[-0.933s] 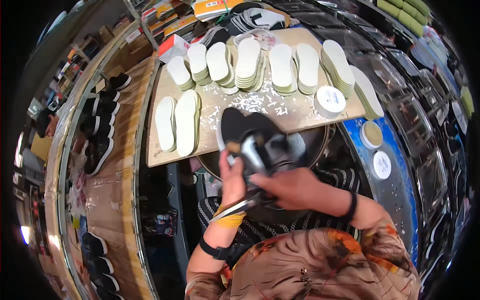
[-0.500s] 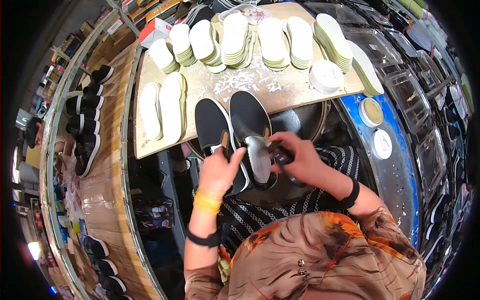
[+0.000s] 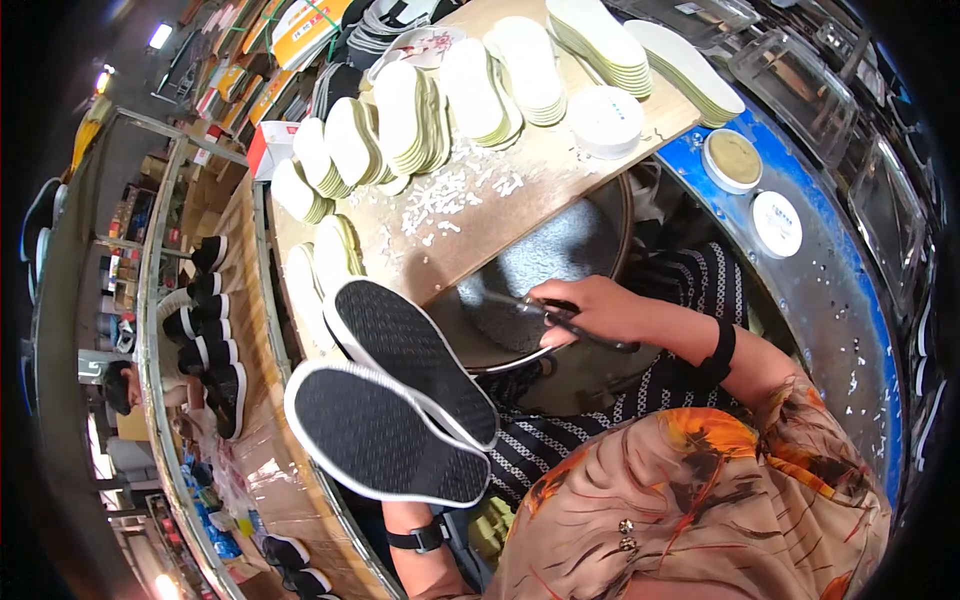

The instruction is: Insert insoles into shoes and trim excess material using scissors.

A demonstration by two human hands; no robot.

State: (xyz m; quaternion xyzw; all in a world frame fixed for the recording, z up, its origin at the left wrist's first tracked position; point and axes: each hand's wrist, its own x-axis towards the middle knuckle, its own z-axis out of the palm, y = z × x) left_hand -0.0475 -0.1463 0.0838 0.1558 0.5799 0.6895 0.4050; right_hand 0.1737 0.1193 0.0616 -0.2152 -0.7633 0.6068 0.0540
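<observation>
Head view: the right hand (image 3: 590, 310) is closed on a thin dark tool (image 3: 560, 322), resting it over the dark round pan (image 3: 545, 270) set into the bench's (image 3: 520, 205) near edge. The left hand is hidden under two black shoes (image 3: 400, 400), soles up with white rims, off the bench's near-left corner; I cannot tell its grip. Stacks of pale insoles (image 3: 420, 115) line the far edge.

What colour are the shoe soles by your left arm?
Black, textured, with white edges, on the two shoes; head view.
</observation>
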